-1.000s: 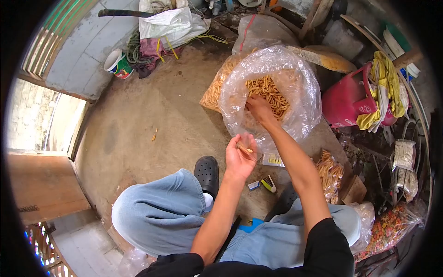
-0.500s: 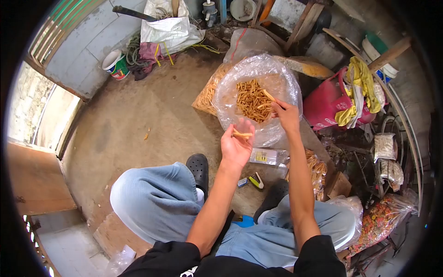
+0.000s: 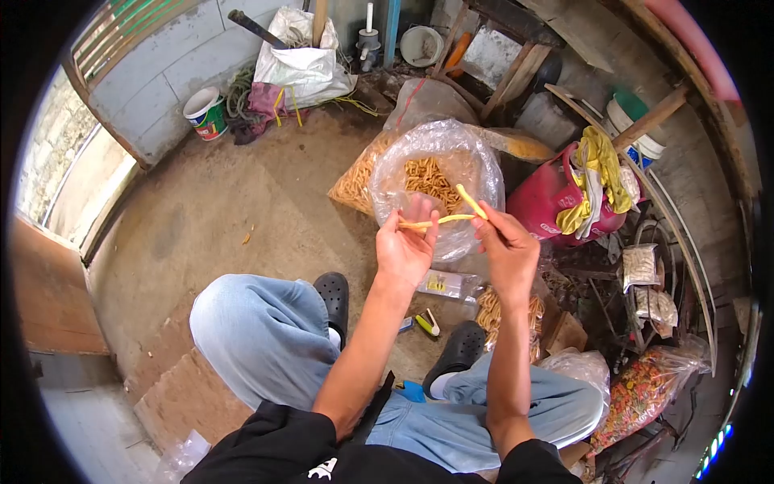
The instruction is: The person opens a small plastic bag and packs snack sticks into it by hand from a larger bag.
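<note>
My left hand (image 3: 405, 252) is turned palm up, its thumb and fingers around a few light-brown stick snacks (image 3: 415, 225). Pinched in the fingertips of my right hand (image 3: 511, 248) are paler yellow stick snacks (image 3: 470, 200), one angled upward and another reaching across toward my left fingers. Both hands are in front of the near side of a large open clear plastic bag (image 3: 477, 153). Inside that bag lies a heap of brown stick snacks (image 3: 431, 181).
A filled snack bag (image 3: 355, 179) leans beside the open one. Packed sticks (image 3: 488, 315), a plastic pack of labels (image 3: 445, 284) and a green-and-black stapler (image 3: 427, 324) lie near my feet. A red bin (image 3: 542, 198) with yellow cloth stands right; a paint bucket (image 3: 205, 114) stands far left.
My right hand has drawn back from over the snack heap toward me, bringing stick snacks close to my left hand. The left hand keeps its sticks; the view has shifted slightly.
</note>
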Demonstrator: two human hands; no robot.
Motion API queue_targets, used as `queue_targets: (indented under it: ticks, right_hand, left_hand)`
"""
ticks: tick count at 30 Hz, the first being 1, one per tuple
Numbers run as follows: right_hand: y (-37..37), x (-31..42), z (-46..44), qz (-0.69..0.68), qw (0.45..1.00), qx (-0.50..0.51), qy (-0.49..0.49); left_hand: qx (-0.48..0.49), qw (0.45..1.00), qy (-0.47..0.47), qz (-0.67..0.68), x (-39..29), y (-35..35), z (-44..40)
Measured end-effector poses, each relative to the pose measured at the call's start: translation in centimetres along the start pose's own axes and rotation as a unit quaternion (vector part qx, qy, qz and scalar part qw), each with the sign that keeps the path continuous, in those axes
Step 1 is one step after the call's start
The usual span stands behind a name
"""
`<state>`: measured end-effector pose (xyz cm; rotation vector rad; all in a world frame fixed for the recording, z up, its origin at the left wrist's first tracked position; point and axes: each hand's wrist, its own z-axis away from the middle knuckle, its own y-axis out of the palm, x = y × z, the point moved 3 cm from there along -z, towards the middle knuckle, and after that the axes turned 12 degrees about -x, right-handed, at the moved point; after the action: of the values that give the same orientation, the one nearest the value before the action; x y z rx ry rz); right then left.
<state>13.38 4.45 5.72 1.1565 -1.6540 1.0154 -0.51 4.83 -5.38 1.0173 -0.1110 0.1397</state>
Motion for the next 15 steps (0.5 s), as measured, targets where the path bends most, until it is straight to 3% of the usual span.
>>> queue_targets:
  ticks: [2, 4, 6, 8, 13, 15]
  right_hand:
    - [0.5, -1.1, 0.9, 0.034, 0.999, -0.011, -0.019]
    - [1.1, -1.1, 1.6, 0.064, 0.985, -0.055, -0.148]
    - [1.8, -1.4, 2.3, 0.071, 0.98, -0.071, -0.17]
    - [2.2, -1.5, 2.7, 0.127, 0.953, -0.062, -0.27]
    - [2.5, -0.7, 3.0, 0.078, 0.972, -0.037, -0.22]
    - [1.6, 0.4, 2.5, 0.06, 0.985, -0.05, -0.154]
  left_hand:
    - [0.002, 1.0, 0.011, -0.013, 0.1, 0.2, 0.6]
    - [0.004, 0.999, 0.023, -0.024, 0.3, 0.3, 0.9]
    - [0.026, 0.999, 0.005, -0.038, 0.5, 0.4, 1.2]
    - [0.051, 0.997, 0.001, -0.055, 0.7, 0.1, 1.4]
    - [0.056, 0.996, -0.022, -0.065, 0.8, 0.0, 1.5]
    - [0.001, 0.998, -0.047, 0.03, 0.6, -0.1, 1.3]
